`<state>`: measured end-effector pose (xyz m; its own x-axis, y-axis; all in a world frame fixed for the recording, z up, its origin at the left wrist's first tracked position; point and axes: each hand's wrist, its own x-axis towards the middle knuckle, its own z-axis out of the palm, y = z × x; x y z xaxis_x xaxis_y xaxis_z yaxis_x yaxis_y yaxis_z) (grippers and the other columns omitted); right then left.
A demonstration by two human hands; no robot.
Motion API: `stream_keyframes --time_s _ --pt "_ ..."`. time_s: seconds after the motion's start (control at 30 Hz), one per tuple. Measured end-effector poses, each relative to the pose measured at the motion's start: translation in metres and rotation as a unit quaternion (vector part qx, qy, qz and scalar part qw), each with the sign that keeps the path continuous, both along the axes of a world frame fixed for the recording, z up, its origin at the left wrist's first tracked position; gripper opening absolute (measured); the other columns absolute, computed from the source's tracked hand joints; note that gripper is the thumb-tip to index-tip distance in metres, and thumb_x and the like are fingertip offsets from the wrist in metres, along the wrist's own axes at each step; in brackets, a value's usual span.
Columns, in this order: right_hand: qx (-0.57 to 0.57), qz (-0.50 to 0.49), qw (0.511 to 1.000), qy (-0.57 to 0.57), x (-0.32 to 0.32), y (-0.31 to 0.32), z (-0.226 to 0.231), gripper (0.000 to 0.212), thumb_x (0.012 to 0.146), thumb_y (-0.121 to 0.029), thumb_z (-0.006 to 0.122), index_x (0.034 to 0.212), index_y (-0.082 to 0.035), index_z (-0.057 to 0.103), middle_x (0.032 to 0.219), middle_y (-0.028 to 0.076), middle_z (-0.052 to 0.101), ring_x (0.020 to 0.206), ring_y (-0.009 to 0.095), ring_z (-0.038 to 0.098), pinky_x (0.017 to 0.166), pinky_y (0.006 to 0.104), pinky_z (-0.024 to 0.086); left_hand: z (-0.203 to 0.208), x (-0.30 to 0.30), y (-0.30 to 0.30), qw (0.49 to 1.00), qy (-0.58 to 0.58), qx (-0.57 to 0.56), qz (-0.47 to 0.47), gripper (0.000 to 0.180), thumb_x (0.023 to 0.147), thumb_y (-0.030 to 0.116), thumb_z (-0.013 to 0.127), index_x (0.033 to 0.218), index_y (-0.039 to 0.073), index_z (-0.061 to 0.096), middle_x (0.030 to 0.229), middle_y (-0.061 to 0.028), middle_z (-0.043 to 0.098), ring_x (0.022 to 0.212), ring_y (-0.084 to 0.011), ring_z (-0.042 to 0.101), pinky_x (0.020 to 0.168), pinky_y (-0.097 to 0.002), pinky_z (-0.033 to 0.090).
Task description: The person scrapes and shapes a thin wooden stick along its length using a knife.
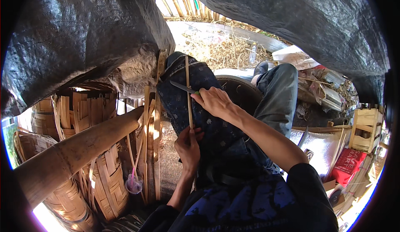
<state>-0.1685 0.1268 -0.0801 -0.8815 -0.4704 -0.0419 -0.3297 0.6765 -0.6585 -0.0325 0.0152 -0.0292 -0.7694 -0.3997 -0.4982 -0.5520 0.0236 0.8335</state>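
A thin bamboo strip lies lengthwise over a dark blue patterned cloth spread on my leg. My left hand pinches the strip at its near end. In my right hand is a knife with a green handle, mostly hidden by the fingers. Its blade points to the far left and crosses over the strip; whether the edge touches it I cannot tell.
A thick bamboo pole slants in from the left, above woven bamboo baskets. A plastic cup hangs beside upright slats. Dark tarpaulin droops overhead. At right are a red bag and a wooden crate.
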Motion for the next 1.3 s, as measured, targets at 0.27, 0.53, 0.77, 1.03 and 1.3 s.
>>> stream_keyframes --time_s 0.27,0.53,0.77,1.03,1.3 --pt "0.001 -0.003 1.0 0.008 -0.002 -0.004 -0.001 0.039 0.09 -0.033 0.052 0.065 -0.002 0.05 0.05 0.017 0.053 0.05 0.037 0.056 0.043 0.0446 0.044 -0.002 0.0 -0.002 1.0 0.015 -0.001 -0.002 0.025 0.094 0.01 0.045 0.108 -0.009 0.055 0.088 -0.0161 0.064 0.077 -0.0203 0.066 0.072 -0.028 0.054" --pt "-0.032 -0.051 0.987 0.151 0.022 0.022 0.0 0.037 0.09 -0.034 0.051 0.072 -0.002 0.051 0.05 0.015 0.053 0.048 0.034 0.057 0.043 0.0431 0.046 -0.002 -0.002 -0.004 0.997 -0.001 0.071 0.031 0.025 0.093 0.01 0.048 0.107 -0.01 0.055 0.089 -0.0169 0.064 0.077 -0.0201 0.065 0.073 -0.0278 0.054" --pt "0.036 -0.026 0.999 0.01 0.015 0.013 -0.002 0.036 0.089 -0.032 0.054 0.07 -0.002 0.049 0.049 0.016 0.052 0.046 0.037 0.055 0.041 0.046 0.043 0.004 -0.006 -0.003 0.998 -0.003 0.067 0.007 0.026 0.094 0.011 0.046 0.107 -0.01 0.055 0.09 -0.0168 0.064 0.077 -0.0199 0.065 0.074 -0.0277 0.054" --pt "-0.009 -0.022 1.0 0.011 -0.045 0.012 -0.016 0.038 0.094 -0.031 0.045 0.071 0.0 0.049 0.052 0.019 0.053 0.049 0.036 0.056 0.043 0.0457 0.044 0.008 0.016 0.0 0.999 -0.019 0.05 -0.007 0.025 0.094 0.01 0.045 0.104 -0.01 0.055 0.086 -0.0173 0.065 0.079 -0.0221 0.066 0.074 -0.0292 0.054" --pt "-0.115 -0.077 0.983 -0.119 -0.006 0.026 0.013 0.031 0.095 -0.024 0.044 0.079 0.001 0.05 0.057 0.023 0.051 0.059 0.041 0.054 0.051 0.0458 0.038 0.005 0.003 -0.017 0.984 -0.043 0.168 0.046 0.029 0.094 0.014 0.048 0.107 -0.011 0.053 0.09 -0.0172 0.064 0.079 -0.0229 0.066 0.074 -0.029 0.055"
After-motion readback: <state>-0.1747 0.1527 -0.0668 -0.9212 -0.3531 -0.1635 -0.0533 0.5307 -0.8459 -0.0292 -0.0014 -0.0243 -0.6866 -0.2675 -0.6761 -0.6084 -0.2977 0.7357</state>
